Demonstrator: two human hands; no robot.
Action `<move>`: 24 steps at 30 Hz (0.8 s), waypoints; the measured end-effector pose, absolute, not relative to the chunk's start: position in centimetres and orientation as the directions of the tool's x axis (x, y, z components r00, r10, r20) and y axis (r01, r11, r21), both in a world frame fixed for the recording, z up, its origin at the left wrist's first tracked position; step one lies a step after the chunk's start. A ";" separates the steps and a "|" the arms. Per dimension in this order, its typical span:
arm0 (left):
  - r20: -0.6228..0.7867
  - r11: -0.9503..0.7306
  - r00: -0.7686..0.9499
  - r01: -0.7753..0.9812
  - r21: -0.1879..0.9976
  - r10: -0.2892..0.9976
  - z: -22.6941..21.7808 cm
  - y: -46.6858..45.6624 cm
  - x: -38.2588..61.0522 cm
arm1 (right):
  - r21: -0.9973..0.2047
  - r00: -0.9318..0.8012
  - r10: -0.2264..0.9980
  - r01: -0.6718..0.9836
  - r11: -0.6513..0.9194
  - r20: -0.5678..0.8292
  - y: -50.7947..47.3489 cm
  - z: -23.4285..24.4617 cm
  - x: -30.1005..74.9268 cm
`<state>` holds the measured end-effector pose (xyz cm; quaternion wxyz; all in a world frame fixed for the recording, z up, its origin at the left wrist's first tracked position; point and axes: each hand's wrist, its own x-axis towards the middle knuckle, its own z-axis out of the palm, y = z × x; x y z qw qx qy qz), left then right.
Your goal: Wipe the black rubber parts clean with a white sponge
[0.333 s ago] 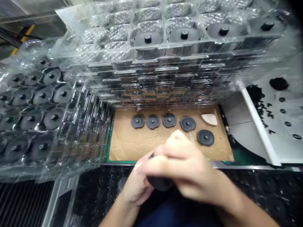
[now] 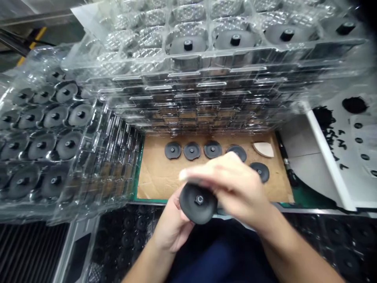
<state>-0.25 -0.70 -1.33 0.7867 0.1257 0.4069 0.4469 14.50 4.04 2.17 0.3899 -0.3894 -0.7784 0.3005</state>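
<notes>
A round black disc [image 2: 193, 210] with a short hollow stem at its centre is tilted toward me, low in front of my body. My left hand [image 2: 172, 226] is closed on its lower left edge, thumb and fingers pinching the rim. Across the top and right rim lies my right hand [image 2: 235, 184], closed against the same disc, its index finger reaching left; motion blurs it and its inner fingers are partly hidden. Beyond the hands, a row of similar discs [image 2: 191, 151] rests on a cardboard sheet [image 2: 159, 177]; my right hand covers part of the nearest ones.
Tall stacks of clear plastic trays stand behind the cardboard [image 2: 194, 84] and at the left [image 2: 97, 157], holding more discs. A pale wedge-shaped piece [image 2: 263, 149] lies at the cardboard's right. A white partition [image 2: 326, 157] borders a surface with small black parts [image 2: 355, 105].
The held disc has turned so its stemmed face shows toward me. My right hand has shifted slightly up and right, its index finger straighter. The view has moved a little.
</notes>
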 end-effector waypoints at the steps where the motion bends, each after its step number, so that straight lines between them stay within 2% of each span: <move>1: -0.512 0.555 0.279 -0.637 0.534 0.813 -1.4 -0.8 -0.3 | -0.810 -0.288 0.911 0.429 0.399 0.296 4.2 1.2 14.9; 3: -0.486 0.531 0.295 -0.703 0.472 0.823 -1.5 -0.8 -0.6 | -0.847 -0.156 0.980 0.498 0.188 0.126 3.7 -1.4 15.8; 4: -0.488 0.527 0.295 -0.722 0.450 0.821 -1.6 -0.8 -0.7 | -0.849 -0.149 0.987 0.513 0.130 0.061 3.1 -2.8 16.1; 7: -0.497 0.520 0.288 -0.741 0.425 0.818 -1.8 -0.5 -1.0 | -0.846 -0.242 0.970 0.524 0.100 -0.036 0.6 -6.8 16.4; 10: -0.477 0.513 0.297 -0.746 0.425 0.827 -2.1 -0.3 -0.9 | -0.852 -0.258 0.965 0.517 0.088 -0.057 -0.8 -7.7 16.2; 13: -0.491 0.505 0.260 -0.723 0.472 0.831 -2.1 -0.2 -0.4 | -0.864 -0.111 0.994 0.499 0.060 0.005 -0.1 -4.1 15.7; 15: -0.514 0.499 0.214 -0.696 0.516 0.830 -1.9 -0.3 -0.1 | -0.856 -0.039 0.983 0.486 0.174 0.178 0.7 -0.8 14.9; 17: -0.526 0.502 0.195 -0.676 0.540 0.828 -1.8 -0.4 0.0 | -0.806 -0.150 0.924 0.453 0.381 0.352 1.2 1.8 14.1; 18: -0.528 0.501 0.188 -0.670 0.548 0.828 -1.8 -0.5 0.0 | -0.789 -0.241 0.893 0.419 0.449 0.380 1.3 2.5 13.7; 21: -0.535 0.465 0.123 -0.677 0.570 0.836 -1.8 -0.5 -0.1 | -0.820 -0.428 0.858 0.354 0.449 0.285 1.5 3.0 13.0; 22: -0.538 0.462 0.114 -0.677 0.573 0.835 -1.7 -0.5 -0.1 | -0.820 -0.448 0.855 0.364 0.441 0.262 1.6 2.9 12.9; 24: -0.539 0.489 0.159 -0.676 0.552 0.827 -1.6 -0.4 0.2 | -0.777 -0.387 0.866 0.417 0.472 0.318 1.8 2.7 12.7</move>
